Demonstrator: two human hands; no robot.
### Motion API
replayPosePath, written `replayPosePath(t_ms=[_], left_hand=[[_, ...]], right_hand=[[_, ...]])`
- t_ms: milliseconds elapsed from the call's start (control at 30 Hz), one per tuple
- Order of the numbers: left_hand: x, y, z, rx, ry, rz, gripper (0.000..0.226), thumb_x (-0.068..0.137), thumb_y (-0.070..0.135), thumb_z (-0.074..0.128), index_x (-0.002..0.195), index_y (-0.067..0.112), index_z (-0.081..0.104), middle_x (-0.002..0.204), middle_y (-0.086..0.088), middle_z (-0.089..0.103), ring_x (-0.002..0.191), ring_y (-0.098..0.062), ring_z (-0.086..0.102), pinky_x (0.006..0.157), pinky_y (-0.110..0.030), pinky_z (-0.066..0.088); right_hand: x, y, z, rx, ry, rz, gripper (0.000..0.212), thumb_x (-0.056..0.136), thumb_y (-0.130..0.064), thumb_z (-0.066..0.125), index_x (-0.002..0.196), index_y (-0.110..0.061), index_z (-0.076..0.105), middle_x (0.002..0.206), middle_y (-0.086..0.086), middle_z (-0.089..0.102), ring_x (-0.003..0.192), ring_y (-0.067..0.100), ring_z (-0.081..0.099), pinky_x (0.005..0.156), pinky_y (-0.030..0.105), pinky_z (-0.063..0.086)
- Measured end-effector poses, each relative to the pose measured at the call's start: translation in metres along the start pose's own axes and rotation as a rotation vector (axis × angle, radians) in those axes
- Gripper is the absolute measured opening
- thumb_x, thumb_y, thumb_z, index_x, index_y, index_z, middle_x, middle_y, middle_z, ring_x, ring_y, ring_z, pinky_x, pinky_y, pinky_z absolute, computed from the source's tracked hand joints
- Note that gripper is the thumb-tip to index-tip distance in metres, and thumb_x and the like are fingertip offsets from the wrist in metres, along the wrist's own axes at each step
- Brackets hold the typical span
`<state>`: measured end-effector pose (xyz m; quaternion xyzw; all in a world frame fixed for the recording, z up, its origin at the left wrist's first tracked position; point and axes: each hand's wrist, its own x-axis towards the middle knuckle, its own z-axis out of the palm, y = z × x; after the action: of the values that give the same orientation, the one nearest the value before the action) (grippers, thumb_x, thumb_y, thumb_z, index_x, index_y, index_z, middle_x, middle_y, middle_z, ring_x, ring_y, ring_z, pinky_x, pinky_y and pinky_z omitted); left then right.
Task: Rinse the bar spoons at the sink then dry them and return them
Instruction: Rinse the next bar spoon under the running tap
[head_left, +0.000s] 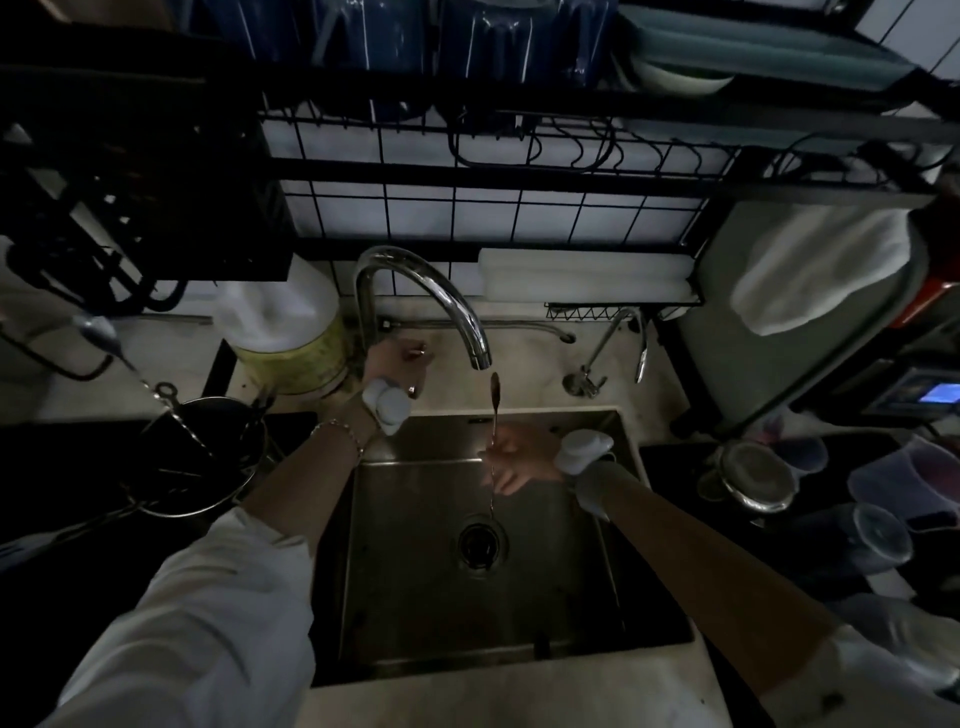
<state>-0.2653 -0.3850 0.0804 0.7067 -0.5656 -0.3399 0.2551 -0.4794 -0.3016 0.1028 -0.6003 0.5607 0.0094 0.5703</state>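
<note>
1. Right hand (514, 460) is closed around the middle of one bar spoon (494, 415), holding it roughly upright over the sink (631, 452), bowl end up right under the faucet spout (480, 356). Left hand (397, 364) is up at the faucet base, fingers curled on what looks like the handle. Can't make out any water running, too dark.

2. Biggest risk imo: the spoon is thin and about to get wet, and the drain (483, 545) sits right below its lower tip. If the grip slips, it drops straight at that opening.

3. If the tap gets opened hard, water hitting the upturned bowl will likely spray onto the sleeves and the table (514, 696) around the sink.

4. More spoons are standing in the metal cup (208, 457) on the left, one long handle leaning way out. The left forearm is near it, so a careless swing back could knock it.

5. Surface: stainless sink set into a pale stone-looking table, dark mat on each side.

6. Room: very dim. A black wire rack (467, 171) runs over the sink against white tile, a jug (291, 332) sits beside the faucet, a white towel (821, 265) hangs on the right, and glasses and a shaker tin (753, 478) crowd the right side.
</note>
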Motion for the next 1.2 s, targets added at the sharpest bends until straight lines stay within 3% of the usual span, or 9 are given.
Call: replayPosePath(t_ms=[167,267,400,567,700,800,933,1200], left_hand=[[0.000,0.003,0.000,0.042,0.013,0.022,0.041,0.089,0.044,0.052,0.071,0.014,0.072,0.074,-0.011,0.074,0.079,-0.021,0.069,0.080,-0.028,0.051],[0.002,0.003,0.000,0.119,0.025,0.036,0.038,0.090,0.042,0.053,0.082,0.012,0.074,0.085,-0.013,0.074,0.087,-0.025,0.067,0.080,-0.028,0.046],[0.002,0.005,-0.002,0.202,0.017,0.063,0.041,0.092,0.041,0.050,0.090,0.008,0.075,0.093,-0.015,0.073,0.094,-0.028,0.065,0.084,-0.029,0.045],[0.004,0.008,-0.002,0.223,0.019,0.060,0.039,0.093,0.038,0.052,0.095,0.007,0.074,0.095,-0.015,0.073,0.093,-0.029,0.065,0.072,-0.023,0.036],[0.006,0.010,0.005,0.254,-0.016,0.085,0.037,0.091,0.036,0.055,0.099,0.005,0.073,0.102,-0.017,0.072,0.101,-0.032,0.064,0.079,-0.028,0.043],[0.005,0.012,0.009,0.261,-0.016,0.074,0.038,0.091,0.036,0.055,0.106,0.005,0.071,0.109,-0.017,0.070,0.106,-0.032,0.062,0.088,-0.030,0.046],[0.006,0.014,0.012,0.286,-0.046,0.054,0.039,0.092,0.036,0.053,0.107,0.004,0.070,0.106,-0.018,0.071,0.101,-0.032,0.064,0.084,-0.030,0.047],[0.005,0.011,0.014,0.279,-0.042,0.118,0.037,0.093,0.030,0.055,0.113,0.002,0.067,0.111,-0.019,0.069,0.107,-0.033,0.060,0.086,-0.031,0.044]], right_hand=[[0.007,-0.006,0.004,0.075,-0.032,0.094,0.029,0.101,-0.011,0.041,0.124,0.006,0.044,0.118,0.035,0.061,0.110,0.044,0.062,0.095,0.047,0.052],[0.008,-0.007,0.008,0.105,-0.018,0.125,0.016,0.102,-0.012,0.037,0.111,-0.003,0.047,0.120,0.035,0.060,0.113,0.044,0.060,0.097,0.046,0.051],[0.011,-0.009,0.009,0.105,-0.034,0.167,0.017,0.103,-0.013,0.036,0.110,-0.003,0.048,0.120,0.034,0.060,0.114,0.042,0.061,0.098,0.046,0.051],[0.015,-0.011,0.010,0.078,-0.038,0.168,0.009,0.103,-0.012,0.036,0.103,-0.007,0.044,0.116,0.035,0.062,0.109,0.043,0.063,0.095,0.048,0.052],[0.017,-0.010,0.011,0.051,-0.045,0.173,0.009,0.103,-0.013,0.036,0.105,-0.009,0.044,0.116,0.035,0.062,0.109,0.044,0.063,0.091,0.046,0.054],[0.018,-0.011,0.011,0.047,-0.042,0.196,0.019,0.103,-0.012,0.037,0.118,-0.005,0.045,0.117,0.035,0.062,0.109,0.044,0.063,0.092,0.046,0.054],[0.016,-0.010,0.011,0.020,-0.032,0.227,0.027,0.103,-0.012,0.036,0.127,-0.001,0.042,0.119,0.035,0.061,0.111,0.044,0.062,0.094,0.047,0.052],[0.012,-0.007,0.012,-0.001,-0.005,0.244,0.030,0.102,-0.010,0.038,0.128,0.003,0.048,0.122,0.032,0.060,0.114,0.041,0.061,0.098,0.046,0.051]])
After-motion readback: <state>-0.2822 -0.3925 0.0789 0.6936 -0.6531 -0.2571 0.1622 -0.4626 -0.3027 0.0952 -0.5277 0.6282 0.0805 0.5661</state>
